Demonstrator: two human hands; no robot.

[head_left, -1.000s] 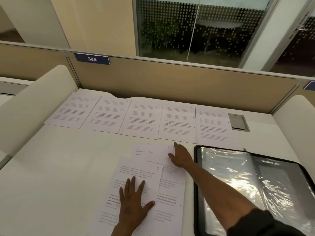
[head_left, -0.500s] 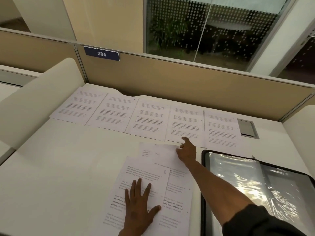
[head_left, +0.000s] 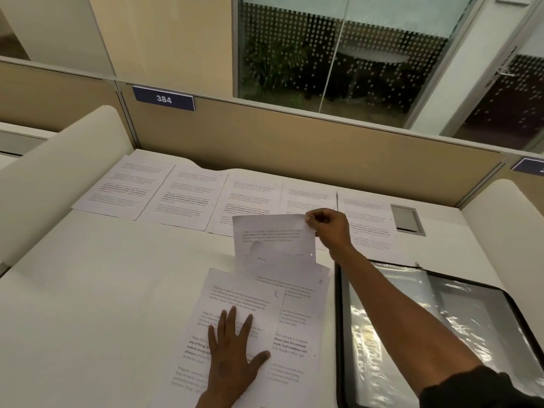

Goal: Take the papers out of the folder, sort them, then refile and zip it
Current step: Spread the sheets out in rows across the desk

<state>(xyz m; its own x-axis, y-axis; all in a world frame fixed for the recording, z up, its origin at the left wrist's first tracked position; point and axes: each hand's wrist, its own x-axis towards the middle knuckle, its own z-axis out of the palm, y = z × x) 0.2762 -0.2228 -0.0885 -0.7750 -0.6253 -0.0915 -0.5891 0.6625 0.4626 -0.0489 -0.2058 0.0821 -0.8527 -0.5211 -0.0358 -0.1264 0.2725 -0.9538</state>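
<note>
Right hand [head_left: 326, 228] pinches sheet [head_left: 273, 237] corner, lifting it, probably toward sorted row [head_left: 188, 195]; left hand [head_left: 232, 354] flat, steadying pile [head_left: 241, 313] on counter [head_left: 103, 290].

Before you, white desk [head_left: 88, 290], tan partition [head_left: 294, 142] along its far edge, blue "384" plate [head_left: 163, 98] atop the partition, grey hatch [head_left: 406, 218] beneath it.

Left hand [head_left: 232, 351] flat, fingers spread, pressing down; right hand [head_left: 329, 228] extended forward, fingers pinched.
</note>
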